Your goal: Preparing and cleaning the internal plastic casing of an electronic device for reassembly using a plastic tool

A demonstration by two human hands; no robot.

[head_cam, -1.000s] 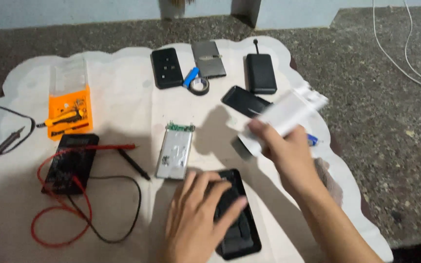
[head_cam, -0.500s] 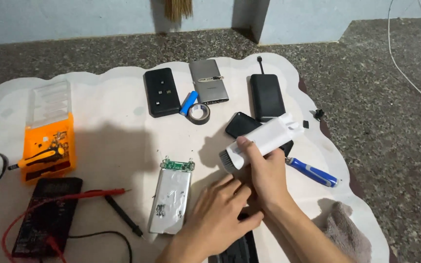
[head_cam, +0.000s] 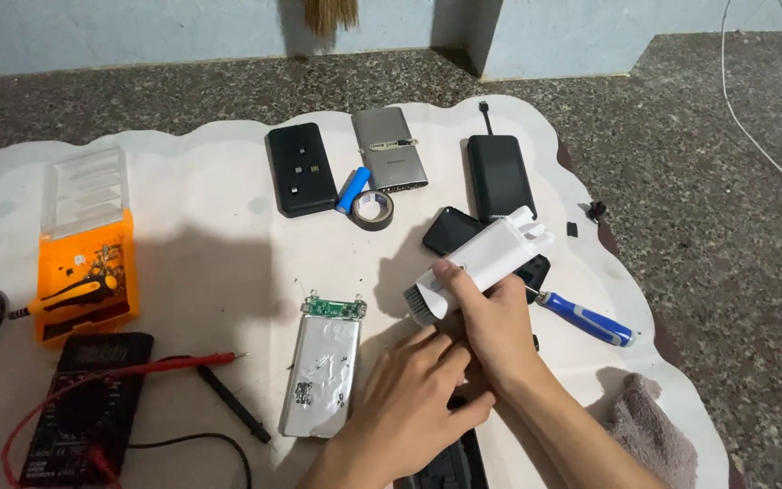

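Fingers of the right hand wrapped tight around a white box-shaped power bank, thumb on top, holding it tilted above the white mat, grey end pointing down-left, other end up toward the right. Left hand sits just below it, fingers loosely curled and spread, tips touching the right hand's knuckles, gripping nothing that shows; its palm partly covers a black device at the bottom edge. Just left of the hands lies a silver battery pouch with a small green circuit board at its top end. Black phone-like slab lies under the held power bank, partly hidden. Blue-handled screwdriver lies right of the right hand, near it. Farther up the mat: black flat power bank, grey metal one, another black one, a blue battery cell beside a roll of black tape. Far left: orange parts box with clear lid open, black multimeter with red and black probes. Grey cloth at lower right, by the forearm.
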